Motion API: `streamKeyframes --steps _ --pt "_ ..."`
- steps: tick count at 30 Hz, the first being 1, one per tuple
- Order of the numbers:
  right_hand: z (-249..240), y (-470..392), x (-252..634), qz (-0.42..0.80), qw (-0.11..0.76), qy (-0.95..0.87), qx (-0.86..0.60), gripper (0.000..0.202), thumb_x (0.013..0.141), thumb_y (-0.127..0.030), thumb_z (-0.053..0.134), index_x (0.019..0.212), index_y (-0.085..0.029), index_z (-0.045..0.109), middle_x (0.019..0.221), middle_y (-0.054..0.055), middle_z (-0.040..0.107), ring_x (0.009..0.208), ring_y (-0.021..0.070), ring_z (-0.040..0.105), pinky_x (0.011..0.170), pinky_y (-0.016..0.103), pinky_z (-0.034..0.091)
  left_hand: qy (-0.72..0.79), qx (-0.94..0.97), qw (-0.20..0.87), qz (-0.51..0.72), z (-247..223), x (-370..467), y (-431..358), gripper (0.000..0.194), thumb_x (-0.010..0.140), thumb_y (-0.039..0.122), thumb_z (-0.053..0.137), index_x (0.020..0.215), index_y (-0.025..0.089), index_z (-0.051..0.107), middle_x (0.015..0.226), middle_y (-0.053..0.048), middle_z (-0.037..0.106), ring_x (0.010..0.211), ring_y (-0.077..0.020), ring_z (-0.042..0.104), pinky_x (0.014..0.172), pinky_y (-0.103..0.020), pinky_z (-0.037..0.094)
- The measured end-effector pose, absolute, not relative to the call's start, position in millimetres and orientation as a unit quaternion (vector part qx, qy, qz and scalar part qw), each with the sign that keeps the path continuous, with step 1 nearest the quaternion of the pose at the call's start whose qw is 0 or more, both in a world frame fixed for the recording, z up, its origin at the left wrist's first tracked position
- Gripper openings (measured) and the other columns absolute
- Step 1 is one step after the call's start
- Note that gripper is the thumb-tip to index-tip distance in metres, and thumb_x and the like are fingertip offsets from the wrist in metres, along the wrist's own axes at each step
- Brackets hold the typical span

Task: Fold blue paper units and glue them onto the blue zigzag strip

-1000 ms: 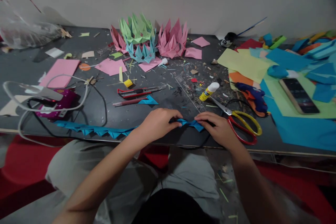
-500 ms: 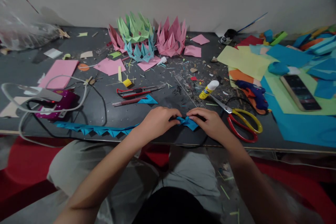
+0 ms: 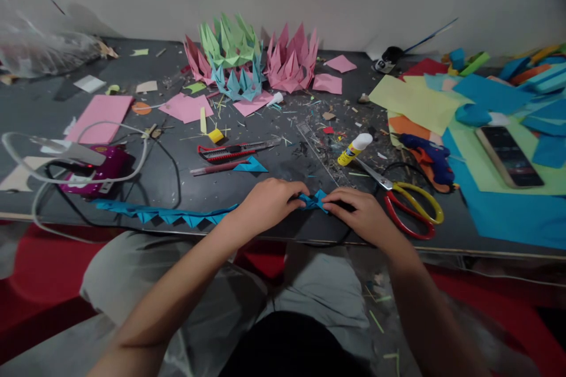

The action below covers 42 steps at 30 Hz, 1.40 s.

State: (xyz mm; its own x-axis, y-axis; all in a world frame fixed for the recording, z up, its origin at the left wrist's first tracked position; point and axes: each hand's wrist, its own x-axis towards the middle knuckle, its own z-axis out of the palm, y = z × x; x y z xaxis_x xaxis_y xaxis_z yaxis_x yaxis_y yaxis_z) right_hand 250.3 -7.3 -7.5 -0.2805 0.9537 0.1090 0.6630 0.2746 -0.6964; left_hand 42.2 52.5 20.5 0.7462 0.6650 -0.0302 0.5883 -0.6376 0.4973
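Observation:
A long blue folded-paper strip [image 3: 190, 218] with a row of pointed triangles lies along the table's front edge, running from the left towards my hands. My left hand [image 3: 274, 203] pinches the strip near its right end between thumb and fingers. With thumb and fingertips closed, my right hand [image 3: 354, 209] grips the folded blue paper at that end. Between the two hands a small creased part of the blue paper shows; the rest of it is hidden by my fingers. Behind my left hand lie a loose blue paper triangle [image 3: 251, 165] and a dark red pen-like tool [image 3: 216, 169].
Scissors [image 3: 409, 206], a glue stick [image 3: 355, 149] and a blue glue gun [image 3: 428, 159] lie right of centre. A red utility knife [image 3: 234, 152] is behind my left hand. Pink paper crowns [image 3: 292, 65] stand at the back. A phone [image 3: 508, 156] rests on coloured sheets; cables surround a purple box [image 3: 104, 174].
My right hand has shifted slightly to the right and its fingers sit differently on the blue paper, so more folded paper shows between the hands. My left hand keeps its pinch.

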Motion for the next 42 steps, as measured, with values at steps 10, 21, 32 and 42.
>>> streamKeyframes --steps 10,21,32,42 --pt "-5 -5 240 0.276 0.247 -0.748 -0.551 0.013 0.086 -0.027 0.049 0.081 -0.021 0.060 0.081 0.002 0.062 0.079 0.0156 0.058 0.073 0.028 0.043 0.331 0.926 0.173 0.061 18 44 51 0.018 0.081 0.026 0.059 0.098 0.021 0.062 0.091 -0.002 0.065 0.086 -0.0189 0.061 0.074 -0.030 0.043" --pt "-7 -6 233 0.236 0.229 -0.749 -0.575 0.012 0.085 -0.023 0.048 0.079 -0.020 0.058 0.080 0.003 0.060 0.079 0.0172 0.057 0.073 0.029 0.042 0.332 0.933 0.129 0.052 14 44 46 0.021 0.081 0.026 0.058 0.101 0.019 0.061 0.093 -0.003 0.062 0.089 -0.0191 0.058 0.077 -0.031 0.043" --pt "-14 -12 222 0.166 0.237 -0.746 -0.600 0.012 0.087 -0.024 0.047 0.082 -0.019 0.057 0.081 0.004 0.061 0.079 0.0187 0.057 0.072 0.030 0.042 0.340 0.931 0.112 0.072 9 45 40 0.019 0.082 0.024 0.057 0.100 0.020 0.060 0.091 -0.002 0.062 0.084 -0.0188 0.056 0.074 -0.030 0.044" --pt "-13 -17 214 0.138 0.235 -0.733 -0.624 0.017 0.089 -0.025 0.043 0.082 -0.021 0.058 0.079 0.004 0.061 0.076 0.0189 0.057 0.069 0.030 0.042 0.356 0.919 0.147 0.081 7 45 37 0.018 0.082 0.018 0.055 0.098 0.019 0.060 0.092 -0.002 0.062 0.084 -0.0170 0.057 0.074 -0.029 0.046"
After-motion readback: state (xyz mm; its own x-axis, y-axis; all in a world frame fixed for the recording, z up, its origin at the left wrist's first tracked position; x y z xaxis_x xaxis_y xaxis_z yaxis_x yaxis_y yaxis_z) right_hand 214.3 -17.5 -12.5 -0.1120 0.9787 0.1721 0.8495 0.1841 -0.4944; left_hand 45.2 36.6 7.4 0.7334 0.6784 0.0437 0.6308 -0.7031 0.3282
